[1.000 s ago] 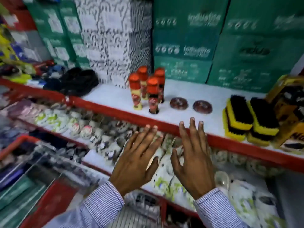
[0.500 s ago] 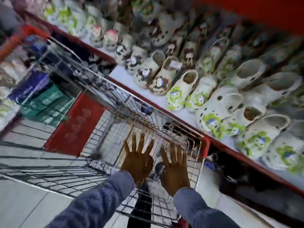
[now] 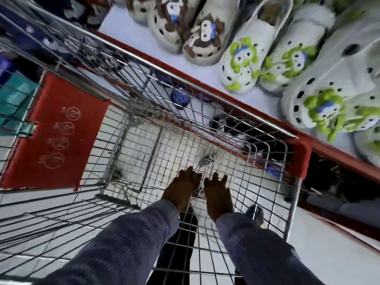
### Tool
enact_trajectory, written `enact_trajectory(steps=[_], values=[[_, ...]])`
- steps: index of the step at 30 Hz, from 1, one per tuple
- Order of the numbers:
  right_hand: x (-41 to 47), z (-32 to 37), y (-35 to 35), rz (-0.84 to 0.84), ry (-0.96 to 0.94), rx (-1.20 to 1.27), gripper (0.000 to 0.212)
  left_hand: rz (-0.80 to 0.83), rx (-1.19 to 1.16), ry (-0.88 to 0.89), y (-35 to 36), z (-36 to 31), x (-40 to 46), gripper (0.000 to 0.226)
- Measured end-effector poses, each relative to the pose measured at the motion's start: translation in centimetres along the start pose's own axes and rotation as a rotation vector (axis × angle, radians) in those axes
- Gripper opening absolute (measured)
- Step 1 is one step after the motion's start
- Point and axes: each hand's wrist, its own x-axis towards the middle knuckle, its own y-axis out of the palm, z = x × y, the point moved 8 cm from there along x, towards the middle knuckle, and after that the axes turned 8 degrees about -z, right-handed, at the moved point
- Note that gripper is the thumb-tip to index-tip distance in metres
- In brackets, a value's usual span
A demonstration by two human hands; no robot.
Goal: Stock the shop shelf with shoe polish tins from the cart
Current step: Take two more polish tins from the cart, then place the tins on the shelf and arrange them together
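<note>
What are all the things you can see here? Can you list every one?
Wire cart: one, silver with red corner pieces, in the middle; no tins clearly visible inside.
Red flap: one, red with white round symbols, at the cart's left end.
Green-patterned clogs: several, white with green and blue flower figures, on the shelf at upper right.
Brown-patterned clogs: at least two, cream with brown patches, on the shelf at top centre.
Shelf: one, white top with red edge, running along the cart's right side.
Teal boxes: a stack, count unclear, far left.
Left hand: one, fingers down inside the cart, holding nothing visible.
Right hand: one, beside the left, also reaching down.
Sleeves: two, blue-grey striped, bottom.
</note>
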Motion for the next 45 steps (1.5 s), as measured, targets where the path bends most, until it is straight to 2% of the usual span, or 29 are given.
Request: enact_trajectory(steps=[3, 5, 7, 9, 11, 13, 15, 16, 18, 20, 21, 26, 30, 32, 36, 39, 43, 45], values=[[0.0, -0.7, -2.3, 0.040, -0.008, 0.034, 0.040, -0.073, 0.001, 0.010, -2.3, 0.3, 0.0, 0.062], [0.0, -1.2, -4.9, 0.073, 0.017, 0.126, 0.061, -0.096, -0.032, 0.027, -4.3, 0.4, -0.6, 0.073], [-0.6, -1.6, -9.3, 0.050, 0.048, 0.233, 0.082, -0.169, -0.164, -0.003, -8.5, 0.0, -2.3, 0.078], [-1.9, -1.7, -15.1, -0.056, 0.015, 0.274, 0.074, -0.316, -0.309, -0.036, -14.0, -0.8, -5.2, 0.063], [-3.6, -2.0, -21.2, -0.164, -0.043, 0.266, 0.066, -0.499, -0.396, -0.088, -19.0, -1.2, -8.0, 0.057], [-5.9, -2.6, -27.7, -0.283, -0.112, 0.257, 0.066, -0.610, -0.508, -0.076, -23.8, -2.4, -10.8, 0.049], [-9.1, -3.7, -33.9, -0.377, -0.154, 0.347, 0.073, -0.712, -0.535, -0.053, -29.2, -4.4, -14.1, 0.037], [-10.5, -4.3, -36.7, -0.410, -0.169, 0.408, 0.076, -0.782, -0.494, -0.025, -31.9, -5.6, -15.6, 0.038], [-13.2, -5.7, -41.7, -0.481, -0.197, 0.453, 0.080, -0.897, -0.406, -0.013, -36.6, -7.5, -18.2, 0.059], [-15.6, -7.0, -46.0, -0.535, -0.194, 0.415, 0.083, -0.892, -0.392, -0.029, -40.6, -9.7, -20.1, 0.081], [-17.4, -8.0, -48.8, -0.574, -0.201, 0.407, 0.081, -0.906, -0.380, -0.002, -43.2, -11.4, -21.0, 0.085], [-22.2, -12.0, -57.4, -0.751, -0.184, 0.432, 0.067, -1.012, -0.330, 0.098, -51.7, -17.5, -23.2, 0.079], [-24.3, -16.7, -61.9, -0.853, -0.109, 0.473, 0.084, -1.068, -0.347, 0.224, -56.9, -22.7, -23.6, 0.074], [-24.8, -19.2, -63.5, -0.896, -0.047, 0.509, 0.084, -1.098, -0.353, 0.249, -59.2, -24.9, -23.1, 0.074], [-23.2, -23.5, -66.0, -0.983, 0.054, 0.536, 0.062, -1.132, -0.332, 0.229, -63.7, -28.2, -19.4, 0.077], [-20.2, -25.6, -66.5, -0.947, 0.094, 0.515, 0.036, -1.100, -0.332, 0.203, -65.9, -29.8, -16.1, 0.081], [-18.0, -25.9, -66.2, -0.899, 0.158, 0.504, 0.036, -0.988, -0.278, 0.088, -66.4, -30.3, -12.4, 0.082], [-17.6, -25.7, -65.9, -0.912, 0.160, 0.491, 0.032, -0.961, -0.243, 0.062, -66.4, -29.9, -10.9, 0.074]])
